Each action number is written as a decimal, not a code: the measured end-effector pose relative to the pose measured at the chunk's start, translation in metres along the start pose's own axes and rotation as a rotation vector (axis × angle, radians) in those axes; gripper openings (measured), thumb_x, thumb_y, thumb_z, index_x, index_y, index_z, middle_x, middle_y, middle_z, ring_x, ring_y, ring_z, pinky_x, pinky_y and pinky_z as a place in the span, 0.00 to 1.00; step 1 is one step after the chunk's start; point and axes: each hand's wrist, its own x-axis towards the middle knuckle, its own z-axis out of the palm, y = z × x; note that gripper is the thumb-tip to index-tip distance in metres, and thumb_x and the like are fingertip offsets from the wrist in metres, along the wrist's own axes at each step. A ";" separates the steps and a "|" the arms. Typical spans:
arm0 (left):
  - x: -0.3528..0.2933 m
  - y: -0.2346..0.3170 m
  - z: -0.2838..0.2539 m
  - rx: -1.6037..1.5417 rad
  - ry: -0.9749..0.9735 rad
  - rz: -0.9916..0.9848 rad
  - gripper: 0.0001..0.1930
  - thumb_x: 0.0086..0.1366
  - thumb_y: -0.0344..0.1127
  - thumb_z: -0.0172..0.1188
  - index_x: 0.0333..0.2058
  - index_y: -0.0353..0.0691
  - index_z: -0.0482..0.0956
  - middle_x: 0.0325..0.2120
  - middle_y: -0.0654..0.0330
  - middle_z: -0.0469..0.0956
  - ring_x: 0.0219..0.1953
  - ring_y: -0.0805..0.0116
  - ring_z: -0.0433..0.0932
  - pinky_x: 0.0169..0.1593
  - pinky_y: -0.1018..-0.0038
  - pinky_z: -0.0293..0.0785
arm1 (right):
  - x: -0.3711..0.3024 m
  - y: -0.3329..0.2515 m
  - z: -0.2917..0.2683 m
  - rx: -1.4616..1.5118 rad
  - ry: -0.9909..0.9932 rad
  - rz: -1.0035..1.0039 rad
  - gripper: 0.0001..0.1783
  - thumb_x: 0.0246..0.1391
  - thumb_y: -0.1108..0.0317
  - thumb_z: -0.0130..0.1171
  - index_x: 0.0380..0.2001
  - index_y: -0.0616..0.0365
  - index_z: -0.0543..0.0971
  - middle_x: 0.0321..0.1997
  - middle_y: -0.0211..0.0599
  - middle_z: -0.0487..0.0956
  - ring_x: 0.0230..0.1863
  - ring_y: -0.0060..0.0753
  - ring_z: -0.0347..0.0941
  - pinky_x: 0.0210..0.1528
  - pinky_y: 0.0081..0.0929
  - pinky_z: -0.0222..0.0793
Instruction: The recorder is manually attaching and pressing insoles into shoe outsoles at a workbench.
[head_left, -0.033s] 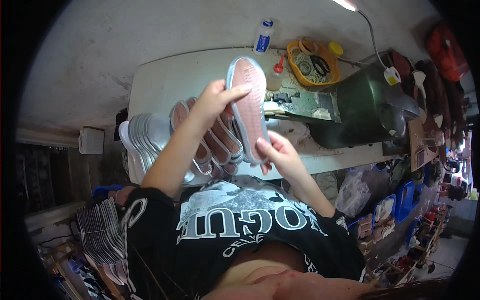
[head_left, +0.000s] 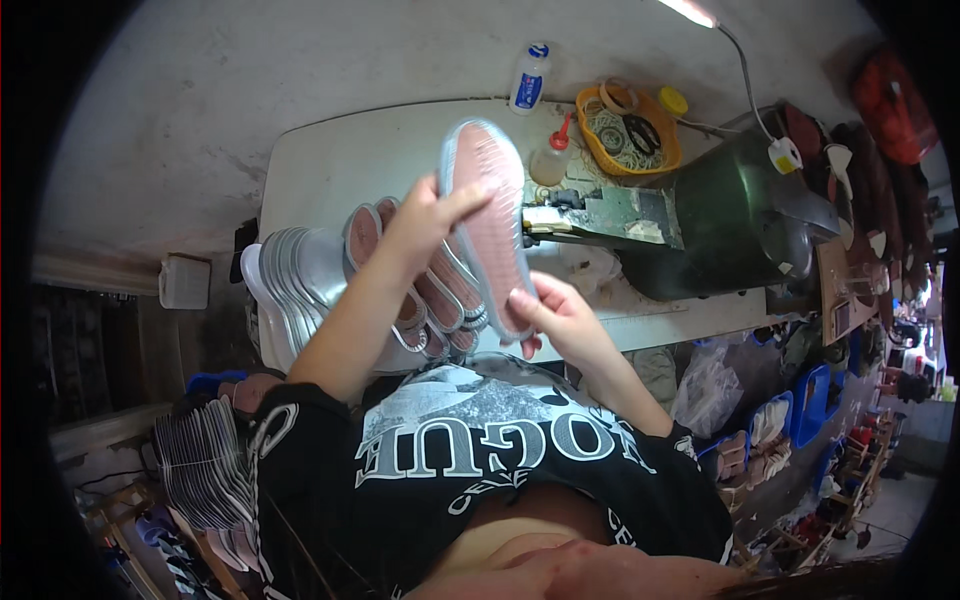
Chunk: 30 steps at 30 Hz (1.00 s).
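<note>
A shoe insole (head_left: pixel 486 195), pink in the middle with a pale silver rim, is held up in both hands over the table. My left hand (head_left: pixel 428 218) grips its left edge near the broad top end, thumb lying across the pink face. Around the narrow lower end my right hand (head_left: pixel 553 308) is closed, thumb in front and fingers behind. Several similar pink insoles (head_left: pixel 440 295) lie on the table behind my left forearm and partly hidden by it. Left of them is a row of overlapping silver-grey soles (head_left: pixel 293 270).
A green sewing machine (head_left: pixel 725 215) stands right of the insole. Behind are a white bottle (head_left: pixel 529 80), a red-tipped squeeze bottle (head_left: pixel 551 158) and a yellow basket (head_left: pixel 598 148). A lamp (head_left: pixel 690 12) hangs above. Tied soles (head_left: pixel 200 465) stack at lower left; blue crates (head_left: pixel 815 400) stand right.
Both hands have brought the insole slightly down and to the left, with its face tilted a little differently. The squeeze bottle behind it shows more fully. The grip looks the same.
</note>
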 end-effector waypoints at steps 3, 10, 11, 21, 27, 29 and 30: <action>-0.040 0.009 0.011 -0.143 -0.077 -0.128 0.17 0.58 0.37 0.60 0.42 0.31 0.75 0.33 0.57 0.79 0.32 0.71 0.79 0.37 0.75 0.76 | 0.004 0.002 0.004 -0.228 0.113 -0.237 0.12 0.58 0.65 0.57 0.41 0.61 0.73 0.30 0.28 0.78 0.27 0.15 0.73 0.27 0.13 0.69; -0.072 -0.005 0.021 0.106 -0.024 0.144 0.12 0.60 0.35 0.58 0.37 0.31 0.78 0.29 0.58 0.80 0.31 0.73 0.78 0.36 0.76 0.73 | 0.007 -0.047 0.013 -0.884 0.345 -0.598 0.07 0.50 0.71 0.61 0.30 0.64 0.76 0.25 0.39 0.78 0.27 0.31 0.76 0.30 0.25 0.71; -0.076 -0.001 0.025 0.213 -0.007 0.209 0.12 0.60 0.35 0.58 0.36 0.31 0.78 0.28 0.58 0.80 0.30 0.73 0.78 0.35 0.76 0.73 | 0.007 -0.052 0.012 -1.065 0.290 -0.648 0.06 0.49 0.71 0.60 0.28 0.63 0.76 0.24 0.42 0.77 0.26 0.37 0.76 0.30 0.29 0.71; -0.085 0.008 0.025 0.293 -0.011 0.221 0.10 0.61 0.33 0.57 0.34 0.31 0.78 0.24 0.58 0.79 0.27 0.73 0.77 0.33 0.75 0.72 | 0.016 -0.067 0.008 -0.993 0.215 -0.498 0.04 0.49 0.73 0.59 0.28 0.64 0.77 0.22 0.32 0.77 0.22 0.19 0.72 0.25 0.19 0.66; -0.082 0.000 0.023 0.201 0.031 0.305 0.10 0.62 0.34 0.55 0.35 0.31 0.78 0.24 0.59 0.79 0.28 0.75 0.77 0.33 0.77 0.71 | 0.027 -0.041 0.003 -0.125 0.094 -0.289 0.08 0.54 0.68 0.61 0.29 0.62 0.77 0.24 0.27 0.77 0.26 0.13 0.70 0.29 0.12 0.65; -0.082 0.002 0.023 0.229 0.016 0.310 0.10 0.62 0.34 0.55 0.35 0.32 0.78 0.24 0.59 0.79 0.28 0.75 0.77 0.33 0.77 0.71 | 0.028 -0.041 0.000 -0.139 0.084 -0.280 0.09 0.54 0.66 0.62 0.29 0.62 0.77 0.25 0.27 0.77 0.26 0.13 0.70 0.29 0.12 0.65; -0.082 0.002 0.024 0.258 0.003 0.318 0.10 0.62 0.34 0.55 0.34 0.32 0.78 0.23 0.58 0.79 0.28 0.74 0.77 0.33 0.77 0.71 | 0.028 -0.042 -0.002 -0.154 0.070 -0.274 0.10 0.53 0.65 0.62 0.30 0.61 0.77 0.25 0.26 0.77 0.26 0.13 0.70 0.29 0.12 0.66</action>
